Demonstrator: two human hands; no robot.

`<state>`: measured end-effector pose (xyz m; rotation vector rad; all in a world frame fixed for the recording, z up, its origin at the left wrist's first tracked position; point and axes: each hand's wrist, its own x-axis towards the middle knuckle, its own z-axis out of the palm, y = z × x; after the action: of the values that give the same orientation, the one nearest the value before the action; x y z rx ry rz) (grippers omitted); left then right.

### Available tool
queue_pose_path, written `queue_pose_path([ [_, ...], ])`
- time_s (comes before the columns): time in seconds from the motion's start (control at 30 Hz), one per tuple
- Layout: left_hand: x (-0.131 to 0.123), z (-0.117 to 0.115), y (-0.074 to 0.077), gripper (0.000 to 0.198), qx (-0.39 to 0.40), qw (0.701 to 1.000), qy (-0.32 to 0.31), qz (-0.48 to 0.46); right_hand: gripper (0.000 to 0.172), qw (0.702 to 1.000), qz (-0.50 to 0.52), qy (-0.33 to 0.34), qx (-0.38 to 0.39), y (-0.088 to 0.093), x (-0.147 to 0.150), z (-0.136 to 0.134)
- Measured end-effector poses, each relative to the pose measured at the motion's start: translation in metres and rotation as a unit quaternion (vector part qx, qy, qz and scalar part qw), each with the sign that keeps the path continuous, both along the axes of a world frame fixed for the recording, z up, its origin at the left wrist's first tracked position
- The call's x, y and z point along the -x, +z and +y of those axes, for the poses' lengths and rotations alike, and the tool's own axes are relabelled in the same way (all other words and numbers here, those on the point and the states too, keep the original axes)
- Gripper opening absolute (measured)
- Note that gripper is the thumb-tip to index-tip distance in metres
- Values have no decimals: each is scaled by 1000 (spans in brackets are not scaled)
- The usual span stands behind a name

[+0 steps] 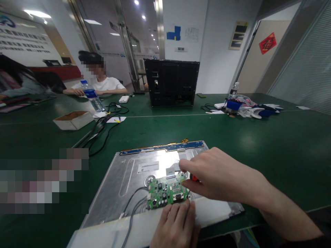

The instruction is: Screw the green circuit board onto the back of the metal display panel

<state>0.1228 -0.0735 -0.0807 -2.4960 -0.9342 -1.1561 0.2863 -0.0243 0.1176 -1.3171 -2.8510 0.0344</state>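
Observation:
A silver display panel [111, 193] lies back side up on the table, with a narrow blue circuit strip [160, 148] along its far edge. On its middle sits a green circuit board [165, 189], joined to grey cables at its left. A flat ribbon cable [170, 172] meets the board's far edge. My right hand [214, 175] bends over the board's far right corner, thumb and forefinger close together. A red and black tool handle [194, 177] peeks out under its palm; the rest is hidden. My left hand [178, 224] rests with extended fingers against the board's near edge.
Black cables [103, 127] and an open white box [73, 120] lie at left, near a tilted water bottle [91, 96]. A black monitor [172, 82] stands ahead. Bags and cloths [248, 106] are piled at right. Two people sit across the green table [258, 137] at left.

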Motion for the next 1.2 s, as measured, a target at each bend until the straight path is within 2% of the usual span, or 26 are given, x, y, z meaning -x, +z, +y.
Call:
queue_pose_path([
  [0.07, 2, -1, 1, 25, 6, 1000, -1, 14, 8, 1000, 13, 19, 14, 2, -3, 0],
  [0.17, 5, -1, 2, 24, 15, 999, -4, 39, 13, 998, 33, 38, 31, 2, -8, -1],
  [0.3, 6, 0, 3, 25, 16, 999, -7, 32, 32, 999, 19, -27, -4, -1, -6, 1],
  [0.37, 5, 1, 5, 26, 14, 999, -10, 32, 35, 999, 2, -48, -21, -2, -3, 2],
  [0.43, 5, 1, 5, 27, 16, 999, -13, 36, 31, 999, -4, -39, -24, -2, -1, 3],
  [0.57, 2, 0, 1, 29, 6, 1000, -9, 12, 7, 1000, 22, 11, -10, 1, -4, -1],
  [0.7, -1, 1, -4, 30, -2, 1000, -6, -6, 11, 999, 32, 34, 4, 3, -8, -5],
  [0.83, 0, 1, -4, 27, -5, 1000, 1, -2, 26, 1000, 18, 2, -6, 0, -6, -3],
  [0.97, 3, -1, -1, 26, 16, 1000, 2, 27, 32, 999, -8, -23, -42, -2, -3, 0],
  [1.03, 3, -1, -1, 26, 20, 999, 2, 33, 29, 999, -11, -14, -40, -2, -3, 0],
  [1.2, 3, 0, 1, 25, 5, 1000, 0, 12, 9, 1000, 11, 16, -2, 1, -6, -3],
])
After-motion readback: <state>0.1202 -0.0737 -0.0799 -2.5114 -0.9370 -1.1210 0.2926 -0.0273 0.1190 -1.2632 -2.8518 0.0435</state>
